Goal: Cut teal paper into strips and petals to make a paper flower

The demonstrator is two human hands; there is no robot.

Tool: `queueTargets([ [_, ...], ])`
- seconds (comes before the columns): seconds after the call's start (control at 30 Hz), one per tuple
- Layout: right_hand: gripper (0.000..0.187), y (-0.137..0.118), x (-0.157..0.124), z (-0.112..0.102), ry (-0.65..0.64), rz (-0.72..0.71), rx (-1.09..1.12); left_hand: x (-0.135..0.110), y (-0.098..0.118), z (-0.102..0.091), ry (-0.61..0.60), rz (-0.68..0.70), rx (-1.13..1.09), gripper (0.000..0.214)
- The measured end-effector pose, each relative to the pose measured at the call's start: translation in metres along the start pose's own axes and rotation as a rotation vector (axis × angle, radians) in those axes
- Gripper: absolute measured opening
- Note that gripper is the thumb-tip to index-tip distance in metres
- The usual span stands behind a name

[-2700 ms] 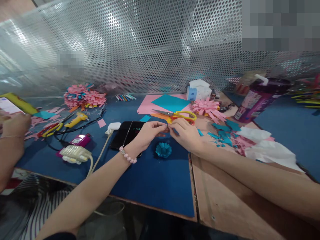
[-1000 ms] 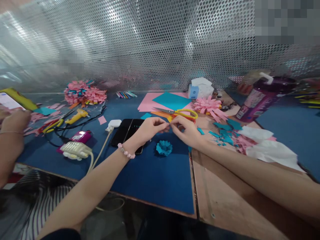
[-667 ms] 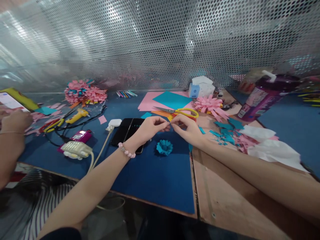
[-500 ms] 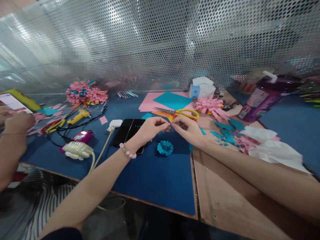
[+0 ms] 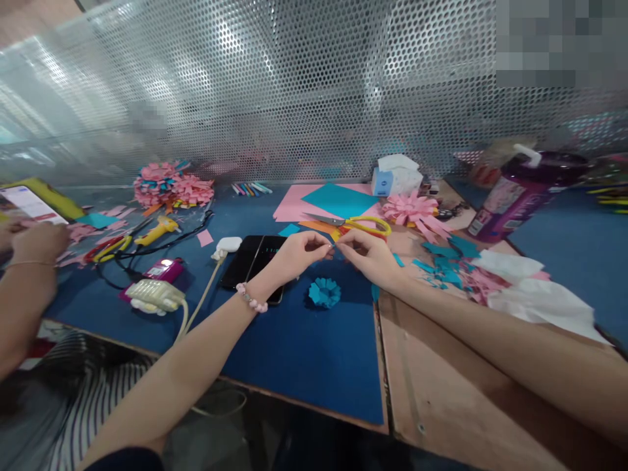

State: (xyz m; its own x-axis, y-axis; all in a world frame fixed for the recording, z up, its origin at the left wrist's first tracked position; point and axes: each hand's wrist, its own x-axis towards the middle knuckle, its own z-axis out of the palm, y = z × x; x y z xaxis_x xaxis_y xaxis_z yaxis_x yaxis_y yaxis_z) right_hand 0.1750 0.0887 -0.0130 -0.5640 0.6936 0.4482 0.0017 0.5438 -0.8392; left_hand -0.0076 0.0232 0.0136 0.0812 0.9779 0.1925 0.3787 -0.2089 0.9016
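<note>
Fingertips [image 5: 321, 251] of the left hand [image 5: 294, 258] and the right hand [image 5: 367, 256] are pinched, thumb against forefinger on each, the two pinches meeting; anything between them is too small to make out. Below them, back from the near right corner of the blue tabletop [image 5: 314, 373], sits a blue paper flower [image 5: 324, 293], its cup opening upward; being round, it shows no clear long axis. Its petals fan outward with a jagged rim around a darker hollow. Counting from the near edge back: one blue flower, near the right edge; one black phone [image 5: 245, 258], partly hidden by the left hand; one pair of yellow-handled scissors [image 5: 342, 222], just beyond the fingers, blades leftward; one blue sheet [image 5: 338, 198] over pink paper [image 5: 288, 204]; one pink paper flower [image 5: 409, 209], beyond the right hand; one tissue box [image 5: 396, 178], near the far edge
</note>
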Motion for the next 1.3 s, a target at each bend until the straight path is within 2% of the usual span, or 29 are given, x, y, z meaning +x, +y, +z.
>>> queueTargets([
  [0.37, 0.018, 0.0013, 0.0011, -0.0001, -0.006, -0.001, -0.072, -0.0006, 0.0001, -0.0002, -0.006, 0.022, 0.065, 0.016],
  [0.6, 0.023, 0.0048, 0.0026, -0.001, -0.034, 0.0, -0.017, -0.0008, 0.0042, -0.0015, -0.016, -0.008, 0.101, 0.021],
  [0.77, 0.02, 0.0087, 0.0029, 0.0012, -0.007, -0.002, -0.035, -0.0004, 0.0044, -0.0032, -0.031, -0.054, 0.032, 0.025],
  [0.97, 0.023, 0.0093, 0.0042, 0.0003, -0.059, 0.056, -0.067, -0.0003, 0.0073, -0.0048, -0.035, -0.117, -0.034, 0.023],
  [1.17, 0.03, 0.0068, 0.0023, -0.0011, -0.061, 0.1, 0.011, 0.0001, 0.0059, -0.0052, -0.007, -0.111, -0.096, 0.025],
  [1.3, 0.027, 0.002, 0.0014, -0.0012, -0.036, 0.065, -0.015, 0.001, 0.0037, -0.0042, -0.001, -0.109, -0.096, 0.025],
])
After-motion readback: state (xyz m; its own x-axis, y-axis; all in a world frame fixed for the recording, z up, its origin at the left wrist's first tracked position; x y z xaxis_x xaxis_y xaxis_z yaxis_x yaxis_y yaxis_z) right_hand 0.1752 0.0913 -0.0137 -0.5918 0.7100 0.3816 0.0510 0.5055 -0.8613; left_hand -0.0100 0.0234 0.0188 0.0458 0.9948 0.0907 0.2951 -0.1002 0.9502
